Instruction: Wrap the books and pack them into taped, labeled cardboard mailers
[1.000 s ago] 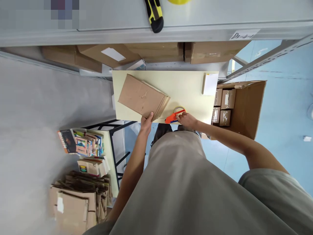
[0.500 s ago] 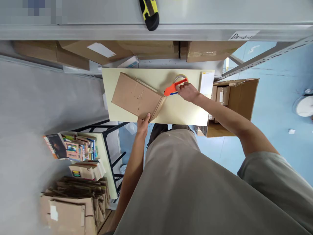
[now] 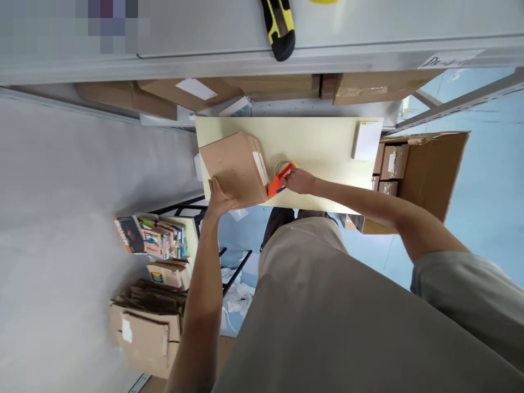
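A brown cardboard box (image 3: 235, 169) lies turned at an angle on the left part of the pale yellow tabletop (image 3: 323, 142). My left hand (image 3: 220, 199) grips its near left corner, thumb up along the side and the other fingers partly hidden. A white strip (image 3: 261, 168) shows on the box's right side. Closed around an orange-red tape dispenser (image 3: 275, 185) is my right hand (image 3: 299, 180). The dispenser's front end is at the box's near right corner; whether it touches cannot be made out. Its tape roll shows behind my fingers.
A white pad (image 3: 367, 141) lies at the tabletop's right end. Above hangs a grey shelf with a yellow-black box cutter (image 3: 280, 33). An open carton (image 3: 429, 183) of small boxes stands at right. Books (image 3: 164, 237) and folded cardboard (image 3: 143, 333) fill the lower left.
The box has been turned, and its taped face now points differently. My left hand has shifted to its left corner. My right hand has brought the dispenser nearer the tabletop's front edge.
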The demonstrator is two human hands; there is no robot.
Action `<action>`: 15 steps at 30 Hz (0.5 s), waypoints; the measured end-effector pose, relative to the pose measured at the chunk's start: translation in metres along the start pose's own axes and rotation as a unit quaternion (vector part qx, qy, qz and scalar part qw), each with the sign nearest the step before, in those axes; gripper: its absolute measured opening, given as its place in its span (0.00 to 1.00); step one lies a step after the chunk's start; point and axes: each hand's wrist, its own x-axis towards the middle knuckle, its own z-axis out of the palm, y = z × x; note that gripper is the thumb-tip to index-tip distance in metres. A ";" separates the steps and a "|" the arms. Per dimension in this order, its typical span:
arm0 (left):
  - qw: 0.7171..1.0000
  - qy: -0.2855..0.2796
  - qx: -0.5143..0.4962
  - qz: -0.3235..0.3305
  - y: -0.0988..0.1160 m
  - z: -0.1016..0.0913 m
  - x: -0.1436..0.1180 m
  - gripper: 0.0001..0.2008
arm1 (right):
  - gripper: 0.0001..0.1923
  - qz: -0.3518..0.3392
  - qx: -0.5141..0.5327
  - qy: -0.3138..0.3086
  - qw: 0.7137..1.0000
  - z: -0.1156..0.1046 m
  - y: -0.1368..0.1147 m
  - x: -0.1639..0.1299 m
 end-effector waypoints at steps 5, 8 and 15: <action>0.994 0.074 0.045 -0.065 0.029 -0.006 0.039 0.56 | 0.28 -0.046 0.041 0.029 0.998 0.006 -0.060 0.058; 0.992 0.091 0.076 -0.045 0.054 0.013 0.059 0.56 | 0.28 -0.035 0.045 0.049 0.997 0.007 -0.095 0.086; 0.981 0.153 0.109 -0.046 0.102 0.066 0.082 0.69 | 0.33 0.002 0.053 0.061 0.997 0.005 -0.130 0.106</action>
